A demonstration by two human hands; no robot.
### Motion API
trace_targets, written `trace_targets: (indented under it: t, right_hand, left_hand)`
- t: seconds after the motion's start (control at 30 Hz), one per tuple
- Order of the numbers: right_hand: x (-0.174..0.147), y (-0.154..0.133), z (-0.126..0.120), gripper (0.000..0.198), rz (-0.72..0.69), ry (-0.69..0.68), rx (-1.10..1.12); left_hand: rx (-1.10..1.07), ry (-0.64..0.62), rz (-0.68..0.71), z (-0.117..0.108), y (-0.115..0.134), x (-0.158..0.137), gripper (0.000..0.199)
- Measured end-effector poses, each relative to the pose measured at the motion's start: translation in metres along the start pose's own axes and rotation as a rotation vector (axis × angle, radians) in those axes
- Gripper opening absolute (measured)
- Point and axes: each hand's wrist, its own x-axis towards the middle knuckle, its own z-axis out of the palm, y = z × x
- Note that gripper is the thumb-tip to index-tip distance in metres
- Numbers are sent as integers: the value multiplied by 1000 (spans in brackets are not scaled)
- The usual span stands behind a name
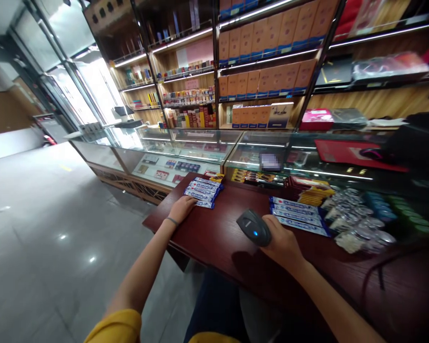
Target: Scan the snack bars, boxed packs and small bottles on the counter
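- Currently, my left hand (182, 208) is resting at the left end of a row of slim blue-and-white wrapped packets (203, 190) on the dark red-brown wooden table (214, 233); its fingers are lying close together, and I cannot tell whether they are pinching a packet.
- My right hand (282, 240) is gripping a dark grey plastic handheld scanner (253, 226), fingers curling around its handle; presumably I am holding it so because this grip is leaving the head and its glowing blue light uncovered.
- Just beyond my right hand, a second row of blue-and-white packets (299, 216) is lying flat, probably side by side so that each one is showing.
- Beside that row, clear round-topped containers (357, 219) are clustering; they seem to be holding something pale, though blur is making their contents hard to judge.
- Behind the table, a long glass display case (236, 143) is holding small flat boxes (187, 166), and wooden wall shelves are carrying orange-brown cardboard boxes (268, 35), likely standing upright for display.
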Motion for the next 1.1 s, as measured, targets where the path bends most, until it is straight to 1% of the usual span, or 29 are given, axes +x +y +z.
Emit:
trace_targets:
  t: [0.07, 0.13, 0.2, 0.27, 0.33, 0.37, 0.43, 0.5, 0.57, 0.63, 0.73, 0.87, 0.93, 1.03, 1.1]
  right_hand:
    - [0, 1, -1, 33, 13, 3, 9]
    - [0, 3, -2, 31, 42, 11, 20]
    - [2, 5, -5, 30, 77, 31, 32]
    - [3, 7, -9, 32, 97, 66, 34]
    - [5, 10, -14, 33, 92, 110, 25]
    - [5, 11, -17, 33, 85, 130, 18]
    - [6, 15, -22, 35, 83, 157, 2]
    - [5, 19, -25, 37, 109, 161, -13]
    - [3, 23, -27, 38, 168, 134, -31]
    - [3, 27, -28, 36, 231, 80, -51]
    - [3, 31, -27, 30, 328, -5, -79]
    - [5, 30, -27, 26, 382, -80, -65]
    - [5, 29, -26, 26, 382, -79, -46]
    - [4, 29, -26, 29, 383, -48, -27]
    - [4, 30, -26, 29, 385, -40, -19]
  left_hand:
    - [33, -46, 33, -4, 4, 1, 24]
    - [27, -59, 49, -5, 14, 4, 23]
    - [-36, -10, 31, -3, 29, 10, 23]
    - [-175, 83, -21, 3, 49, 22, 23]
    - [-399, 138, -129, 11, 72, 41, 26]
    - [-538, 127, -207, 15, 84, 51, 28]
    - [-850, 33, -381, 24, 107, 73, 30]
    - [-1156, -77, -495, 33, 128, 90, 30]
    - [-1410, -164, -540, 42, 145, 100, 31]
    - [-1575, -227, -560, 48, 156, 103, 34]
    - [-1663, -270, -606, 52, 162, 98, 31]
    - [-1675, -241, -608, 49, 161, 92, 24]
    - [-1679, -231, -598, 48, 161, 92, 24]
    - [-1686, -243, -619, 47, 161, 92, 27]
    - [-1701, -253, -608, 48, 160, 92, 28]
